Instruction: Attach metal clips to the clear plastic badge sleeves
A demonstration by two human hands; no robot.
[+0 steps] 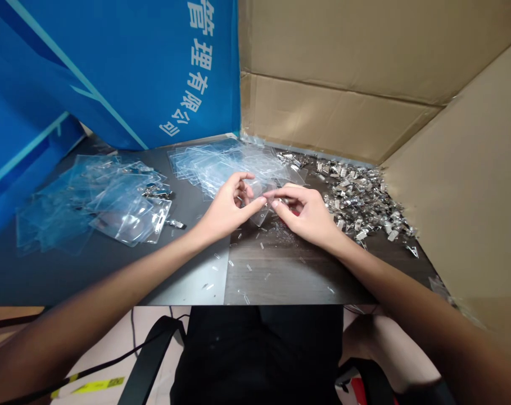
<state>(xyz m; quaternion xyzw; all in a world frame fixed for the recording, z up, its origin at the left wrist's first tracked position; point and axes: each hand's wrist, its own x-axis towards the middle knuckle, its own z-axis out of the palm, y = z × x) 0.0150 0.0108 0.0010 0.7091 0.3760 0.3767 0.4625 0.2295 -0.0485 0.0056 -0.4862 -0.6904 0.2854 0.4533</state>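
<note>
Down at the front, it's a lap in black (257, 354), a black chair armrest (152, 357) to its left, a yellow label (99, 385) lower still. Up to the table (306, 287), and it's a surface of 2 tones, grey on the left, dark wood grain on the right, small clear strips (262, 246) strewn across both. And here are the 2 hands, right over the seam! A clear plastic sleeve (261, 218) hangs tilted between them: the left hand (234, 202) grasps it, thumb across the front, while the right hand (301, 208) brings thumb and forefinger to its edge, whether pinching it, I cannot tell. Off left, a pile of clipped sleeves (124, 214); off right, a glittering heap of metal clips (356, 191). Beyond the fingers, a spread of clear sleeves (213, 163). Behind everything, a blue panel (124, 56) with 6 white characters meets brown cardboard (322, 45).
</note>
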